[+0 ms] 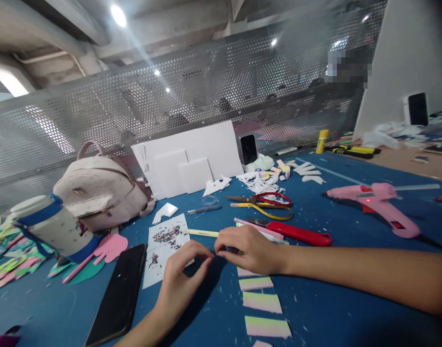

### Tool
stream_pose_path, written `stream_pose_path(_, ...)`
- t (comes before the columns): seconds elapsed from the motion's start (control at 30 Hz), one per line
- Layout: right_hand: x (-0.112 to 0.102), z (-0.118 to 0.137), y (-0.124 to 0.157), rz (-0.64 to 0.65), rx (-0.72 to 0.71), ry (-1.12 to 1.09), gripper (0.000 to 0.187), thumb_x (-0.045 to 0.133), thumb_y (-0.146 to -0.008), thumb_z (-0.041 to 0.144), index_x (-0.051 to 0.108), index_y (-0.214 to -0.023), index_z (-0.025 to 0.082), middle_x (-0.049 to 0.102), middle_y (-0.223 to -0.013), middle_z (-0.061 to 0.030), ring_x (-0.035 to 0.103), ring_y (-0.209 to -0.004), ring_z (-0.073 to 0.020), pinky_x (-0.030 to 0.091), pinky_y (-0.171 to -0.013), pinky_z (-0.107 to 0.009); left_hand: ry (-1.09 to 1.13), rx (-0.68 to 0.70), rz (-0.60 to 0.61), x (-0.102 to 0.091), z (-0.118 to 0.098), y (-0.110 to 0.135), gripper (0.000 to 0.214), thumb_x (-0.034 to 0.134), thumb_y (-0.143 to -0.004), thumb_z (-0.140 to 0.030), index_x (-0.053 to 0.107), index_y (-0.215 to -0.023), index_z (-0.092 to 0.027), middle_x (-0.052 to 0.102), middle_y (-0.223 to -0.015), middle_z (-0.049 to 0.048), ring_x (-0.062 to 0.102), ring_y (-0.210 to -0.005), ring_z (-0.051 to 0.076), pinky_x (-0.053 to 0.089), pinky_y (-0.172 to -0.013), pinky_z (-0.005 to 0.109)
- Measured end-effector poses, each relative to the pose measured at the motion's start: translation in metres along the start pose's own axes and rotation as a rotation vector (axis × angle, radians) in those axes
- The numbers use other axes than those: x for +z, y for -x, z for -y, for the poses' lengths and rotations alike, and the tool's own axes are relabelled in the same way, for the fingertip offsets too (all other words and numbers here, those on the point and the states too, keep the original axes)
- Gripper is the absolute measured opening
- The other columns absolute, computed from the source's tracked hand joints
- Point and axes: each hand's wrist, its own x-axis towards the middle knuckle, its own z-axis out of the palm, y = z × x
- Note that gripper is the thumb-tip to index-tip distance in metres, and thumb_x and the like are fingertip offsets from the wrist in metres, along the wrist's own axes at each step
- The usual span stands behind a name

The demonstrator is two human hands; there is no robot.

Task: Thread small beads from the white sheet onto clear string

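My left hand [183, 274] and my right hand [247, 249] meet over the blue table [315, 308], fingertips pinched together around something too small to make out. A row of pink-and-green foam strips [262, 302] lies just below my right hand. A white sheet with confetti-like scraps [165, 248] lies under and behind my left fingers. A pale yellow stick [201, 233] lies just beyond both hands.
A black phone [120, 293] lies at the left. A red utility knife [296, 233], red and yellow scissors [267, 203], a pink glue gun [374, 202], a grey pen [204, 209], white foam boards [192, 161], a beige backpack [100, 190] and a taped bottle [51, 226] surround the hands.
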Motion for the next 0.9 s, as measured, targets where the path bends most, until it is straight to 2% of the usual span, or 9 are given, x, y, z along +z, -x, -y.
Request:
stream_pose_path(0.4,0.0041,-0.0054,0.0021,0.039,-0.06,-0.012,0.005,0.058,-0.095,0.016,0.063,-0.095,0.018,0.068,-0.085,-0.0034,0.061,-0.076,-0.0157,0.042,-0.068,-0.025,-0.018,-0.008,-0.023,0.0031,-0.0006,0.0019,0.013,0.062,-0.091,-0.01,0.068,-0.084,-0.02,0.071,-0.081,0.002,0.067,-0.075,0.018,0.051,-0.07,0.027)
stream_pose_path(0.67,0.0033,-0.005,0.0019,0.053,-0.07,-0.011,0.007,0.057,-0.094,0.014,0.064,-0.095,0.018,0.069,-0.086,-0.0043,0.061,-0.076,-0.0158,0.043,-0.069,-0.024,-0.01,-0.047,-0.034,0.0061,-0.0022,0.0039,0.012,0.063,-0.088,-0.01,0.067,-0.089,-0.021,0.071,-0.081,0.0008,0.067,-0.076,0.018,0.052,-0.072,0.027)
stream_pose_path(0.9,0.0035,-0.0048,0.0011,0.059,-0.077,-0.007,0.006,0.057,-0.095,0.015,0.063,-0.094,0.017,0.068,-0.084,-0.0041,0.061,-0.075,-0.0155,0.042,-0.067,-0.024,0.003,-0.024,-0.045,0.0063,-0.0034,0.0046,0.013,0.064,-0.089,-0.009,0.067,-0.086,-0.021,0.071,-0.08,0.0005,0.067,-0.075,0.017,0.051,-0.071,0.025)
